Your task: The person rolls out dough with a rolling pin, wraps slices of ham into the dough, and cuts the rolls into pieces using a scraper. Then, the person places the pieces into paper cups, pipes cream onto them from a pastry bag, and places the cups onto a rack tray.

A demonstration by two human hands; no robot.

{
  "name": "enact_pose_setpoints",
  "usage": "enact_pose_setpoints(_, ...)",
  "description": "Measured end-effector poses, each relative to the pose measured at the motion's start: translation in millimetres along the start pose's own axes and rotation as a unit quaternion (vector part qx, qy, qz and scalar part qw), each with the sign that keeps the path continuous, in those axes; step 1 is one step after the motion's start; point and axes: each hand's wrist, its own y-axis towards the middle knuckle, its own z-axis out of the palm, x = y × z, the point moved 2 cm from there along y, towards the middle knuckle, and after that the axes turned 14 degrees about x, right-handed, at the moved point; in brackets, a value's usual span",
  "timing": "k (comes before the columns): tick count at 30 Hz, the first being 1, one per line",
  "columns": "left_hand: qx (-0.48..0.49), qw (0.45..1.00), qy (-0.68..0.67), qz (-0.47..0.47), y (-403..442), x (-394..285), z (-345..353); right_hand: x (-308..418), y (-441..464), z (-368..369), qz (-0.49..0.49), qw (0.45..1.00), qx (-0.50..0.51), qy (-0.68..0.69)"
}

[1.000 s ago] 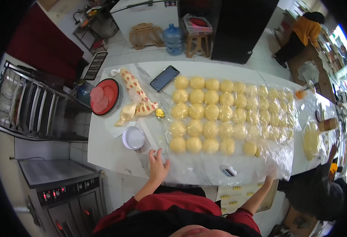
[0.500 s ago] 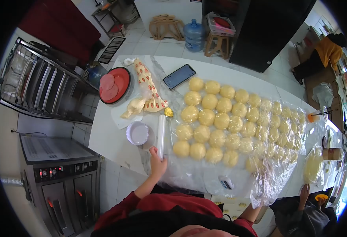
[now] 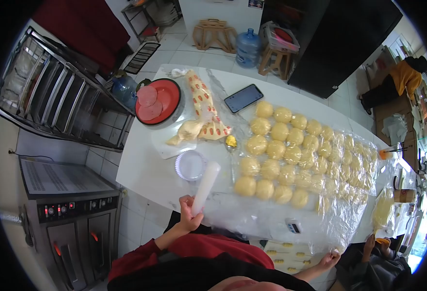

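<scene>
My left hand [image 3: 190, 216] is wrapped round one end of a white rolling pin [image 3: 206, 186], which tilts up over the table's near edge. Close to its far end stands a stack of white fluted paper cups [image 3: 190, 165]. At the lower right, my right hand [image 3: 329, 261] is closed at the bottom edge of a clear plastic sheet [image 3: 337, 228]. That sheet spreads over the right part of several rows of round dough balls [image 3: 270, 169]; the balls at the left end look uncovered.
A red plate [image 3: 170, 99] with pink ham slices, a patterned piping bag [image 3: 203, 104], a spoon with yellow spread [image 3: 231, 141], a phone [image 3: 243, 98] and a small digital timer [image 3: 293, 226] lie on the table [image 3: 143, 167]. Other people are at the right.
The rolling pin has been lifted off the table and drawn towards me in my left hand. My right hand has come into view by the sheet's edge. The camera view has shifted.
</scene>
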Motion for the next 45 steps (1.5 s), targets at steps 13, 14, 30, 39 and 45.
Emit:
enact_pose_setpoints(13,-0.265,0.949,-0.161,0.046,-12.1,22.9,-322.0,55.0,-369.0,224.0,-0.105,0.803,0.526,0.261)
enact_pose_setpoints(14,-0.285,0.946,-0.149,0.049,-18.1,20.5,-344.9,73.0,-438.9,277.6,-0.042,0.765,0.614,0.189)
enact_pose_setpoints(30,-0.391,0.904,-0.167,0.037,-72.8,17.6,-418.4,37.4,-631.9,511.1,-0.602,0.5,0.444,-0.436)
enact_pose_setpoints(39,-0.394,0.91,-0.117,0.054,-84.1,10.0,-417.4,47.7,-621.0,525.5,-0.619,0.519,0.36,-0.466)
enact_pose_setpoints(45,-0.4,0.908,-0.107,0.06,-97.1,17.1,-405.8,21.8,-669.7,466.2,-0.481,0.452,0.647,-0.381)
